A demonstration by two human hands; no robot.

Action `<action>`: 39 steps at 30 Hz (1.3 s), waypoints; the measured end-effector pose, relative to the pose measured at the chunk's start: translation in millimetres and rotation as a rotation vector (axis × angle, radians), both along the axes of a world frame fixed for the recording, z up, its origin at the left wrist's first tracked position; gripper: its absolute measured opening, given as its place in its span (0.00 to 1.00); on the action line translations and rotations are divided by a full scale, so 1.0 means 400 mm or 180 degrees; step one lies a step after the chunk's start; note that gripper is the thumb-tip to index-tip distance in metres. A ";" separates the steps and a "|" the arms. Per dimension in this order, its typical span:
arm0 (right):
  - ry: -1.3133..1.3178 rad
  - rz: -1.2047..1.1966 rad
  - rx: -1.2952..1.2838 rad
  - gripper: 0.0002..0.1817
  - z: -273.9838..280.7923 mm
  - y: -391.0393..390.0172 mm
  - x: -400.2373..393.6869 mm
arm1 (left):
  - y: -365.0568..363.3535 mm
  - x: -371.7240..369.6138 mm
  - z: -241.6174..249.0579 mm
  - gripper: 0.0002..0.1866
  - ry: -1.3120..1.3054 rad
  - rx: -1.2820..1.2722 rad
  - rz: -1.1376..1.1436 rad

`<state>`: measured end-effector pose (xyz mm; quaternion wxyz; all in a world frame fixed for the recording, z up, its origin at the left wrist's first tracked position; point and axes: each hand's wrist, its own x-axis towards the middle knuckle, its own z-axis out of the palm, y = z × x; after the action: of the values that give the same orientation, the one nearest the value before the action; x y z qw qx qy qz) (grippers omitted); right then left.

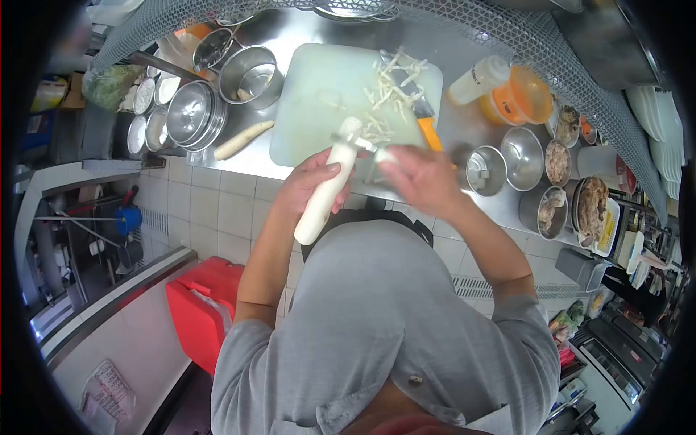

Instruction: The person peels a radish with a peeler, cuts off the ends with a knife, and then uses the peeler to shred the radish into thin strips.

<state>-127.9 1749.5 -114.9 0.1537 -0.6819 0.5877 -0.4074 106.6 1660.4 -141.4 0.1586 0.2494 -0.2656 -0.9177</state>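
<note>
My left hand (316, 177) is wrapped round a daikon radish (321, 206), long, white and smooth, tilted with its far end over the board's near edge. In my right hand (417, 174), partly blurred, is a white-handled peeler (365, 145); its head lies across the daikon's upper part. Just beyond both hands is a pale cutting board (312, 90) with whitish peel strips (395, 90) scattered on its right side. A knife with an orange handle (429, 133) rests on the board's right edge, its blade partly under the peels. A second daikon (244, 140), with browner skin, lies left of the board.
Metal bowls (190, 112) and a steel pot (251, 76) stand at the left. To the right are a squeeze bottle (480, 78), an orange tub (525, 94), a small pot (486, 171) and bowls of food (552, 210). A red bin (199, 304) stands behind on the left.
</note>
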 end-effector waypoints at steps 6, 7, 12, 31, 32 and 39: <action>-0.0130 -0.0580 0.1288 0.17 -0.063 -0.072 -0.108 | -0.006 0.002 -0.001 0.39 0.0389 -0.0197 -0.0250; -0.0201 -0.0702 0.1382 0.17 -0.062 -0.082 -0.116 | -0.004 -0.002 0.003 0.39 0.0343 -0.0224 -0.0148; -0.0367 0.0125 0.0441 0.18 0.001 -0.007 -0.014 | -0.021 0.007 -0.037 0.31 0.0160 -0.0174 0.0051; -0.0001 -0.0880 0.1721 0.16 -0.097 -0.078 -0.137 | -0.028 -0.001 -0.005 0.27 0.0343 -0.0144 -0.0090; -0.0348 -0.0799 0.1603 0.17 -0.100 -0.067 -0.124 | -0.020 0.003 -0.005 0.27 0.0217 -0.0179 -0.0038; -0.1633 -0.0582 0.1181 0.20 -0.092 -0.143 -0.033 | -0.013 -0.030 -0.008 0.33 -0.0248 -0.0219 -0.0244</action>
<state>-141.1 1692.3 -151.7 0.3811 -0.4619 0.6528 -0.4639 94.4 1655.3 -144.7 0.1213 0.2690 -0.3124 -0.9030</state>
